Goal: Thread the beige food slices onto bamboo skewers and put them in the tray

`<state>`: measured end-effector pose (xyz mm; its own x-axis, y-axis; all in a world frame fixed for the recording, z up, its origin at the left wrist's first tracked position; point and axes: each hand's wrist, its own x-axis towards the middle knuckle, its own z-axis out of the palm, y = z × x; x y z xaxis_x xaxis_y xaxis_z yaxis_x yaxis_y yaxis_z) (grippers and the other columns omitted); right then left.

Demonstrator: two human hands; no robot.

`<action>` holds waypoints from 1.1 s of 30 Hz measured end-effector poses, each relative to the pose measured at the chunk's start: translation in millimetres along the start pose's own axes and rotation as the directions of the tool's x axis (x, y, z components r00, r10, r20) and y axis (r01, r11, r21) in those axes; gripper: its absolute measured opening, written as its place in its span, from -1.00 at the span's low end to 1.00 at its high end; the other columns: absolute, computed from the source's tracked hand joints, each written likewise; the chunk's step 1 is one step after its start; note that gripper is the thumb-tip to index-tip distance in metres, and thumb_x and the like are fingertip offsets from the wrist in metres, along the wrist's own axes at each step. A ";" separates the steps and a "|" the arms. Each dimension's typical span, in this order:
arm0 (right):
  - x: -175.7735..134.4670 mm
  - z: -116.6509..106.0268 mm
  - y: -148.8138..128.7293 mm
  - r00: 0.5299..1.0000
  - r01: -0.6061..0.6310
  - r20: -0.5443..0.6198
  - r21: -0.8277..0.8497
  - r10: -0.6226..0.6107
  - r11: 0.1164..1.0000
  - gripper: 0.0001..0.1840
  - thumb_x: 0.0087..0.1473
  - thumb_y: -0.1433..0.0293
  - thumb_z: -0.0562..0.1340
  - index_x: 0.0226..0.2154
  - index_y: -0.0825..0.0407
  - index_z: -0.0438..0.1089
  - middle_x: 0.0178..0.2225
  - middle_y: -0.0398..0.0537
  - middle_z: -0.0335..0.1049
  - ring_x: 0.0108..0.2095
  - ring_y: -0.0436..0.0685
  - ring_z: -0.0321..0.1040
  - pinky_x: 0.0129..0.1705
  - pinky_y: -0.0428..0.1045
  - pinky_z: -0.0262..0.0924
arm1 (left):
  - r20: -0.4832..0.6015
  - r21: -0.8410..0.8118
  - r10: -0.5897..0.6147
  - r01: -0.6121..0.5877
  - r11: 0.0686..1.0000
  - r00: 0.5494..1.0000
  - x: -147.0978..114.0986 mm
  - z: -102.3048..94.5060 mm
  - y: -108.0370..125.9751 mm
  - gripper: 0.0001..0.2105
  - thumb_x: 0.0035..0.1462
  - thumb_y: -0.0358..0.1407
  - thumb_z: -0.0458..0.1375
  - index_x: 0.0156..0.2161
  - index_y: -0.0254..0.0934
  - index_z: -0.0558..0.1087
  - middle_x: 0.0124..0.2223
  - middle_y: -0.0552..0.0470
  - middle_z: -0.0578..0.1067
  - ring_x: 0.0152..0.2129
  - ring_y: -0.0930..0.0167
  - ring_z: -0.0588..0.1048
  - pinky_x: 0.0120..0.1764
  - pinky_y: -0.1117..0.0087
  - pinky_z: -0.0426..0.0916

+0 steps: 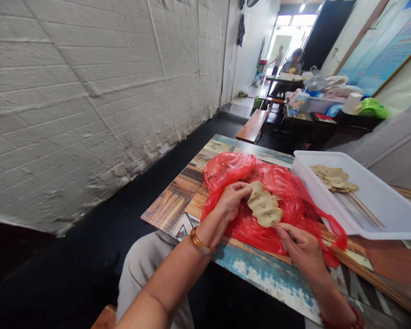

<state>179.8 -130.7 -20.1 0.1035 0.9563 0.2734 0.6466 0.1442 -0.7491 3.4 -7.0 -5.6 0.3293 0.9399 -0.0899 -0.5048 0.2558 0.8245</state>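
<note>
A skewer of pale, thin, roundish slices (264,204) is held up between my two hands above a crumpled red plastic bag (222,171). The slices overlap in a row, with small marks or holes near their middles. My left hand (233,199) pinches the slice at the upper-left end between thumb and fingers. At the lower-right end, my right hand (299,244) has its fingers closed by the last slice; the stick there is mostly hidden by the fingers. More skewered slices (334,178) lie in a white plastic tray (390,205) on the right.
Thin wooden sticks (373,281) lie along the right of the patterned table (171,201). Behind stand a wooden bench (254,124) and another table loaded with bags and tubs (324,105). A person (292,67) sits farther back. A white brick-pattern wall (123,77) runs along the left.
</note>
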 end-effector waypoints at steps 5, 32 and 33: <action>0.8 0.9 -4.1 0.999 -0.050 0.015 -0.003 0.050 0.999 -0.63 0.13 0.12 0.13 -0.38 0.01 0.52 -0.63 -0.16 0.32 -0.61 0.03 0.27 -0.53 -0.10 0.15 | -0.026 0.045 0.003 -0.002 0.999 1.000 0.5 2.3 -1.8 -0.80 -0.22 -0.29 0.33 -0.45 -0.35 0.47 -0.49 0.09 0.44 -0.59 0.56 0.32 -0.46 0.49 0.13; 2.2 4.3 -7.4 0.995 -0.087 0.058 0.037 0.085 0.996 -0.65 0.14 0.14 0.10 -0.43 0.02 0.43 -0.71 -0.24 0.19 -0.68 0.01 0.19 -0.60 -0.11 0.10 | -0.090 0.160 0.125 -0.109 0.981 0.988 -4.9 11.8 8.1 -0.77 -0.25 -0.23 0.34 -0.49 -0.36 0.47 -0.55 0.10 0.41 -0.61 0.55 0.27 -0.48 0.49 0.13; 2.5 4.6 -7.4 0.995 -0.089 0.056 0.038 0.087 0.995 -0.65 0.14 0.14 0.10 -0.42 0.02 0.43 -0.71 -0.24 0.19 -0.68 0.01 0.19 -0.60 -0.11 0.10 | -0.094 0.172 0.132 -0.114 0.978 0.987 -5.4 12.3 8.7 -0.78 -0.24 -0.23 0.33 -0.50 -0.36 0.47 -0.55 0.09 0.41 -0.61 0.55 0.28 -0.48 0.50 0.14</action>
<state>171.8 -128.3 -16.6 0.1168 0.9780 0.1729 0.6059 0.0678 -0.7927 7.0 -12.6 9.0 0.1835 0.9825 -0.0327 -0.3944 0.1041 0.9130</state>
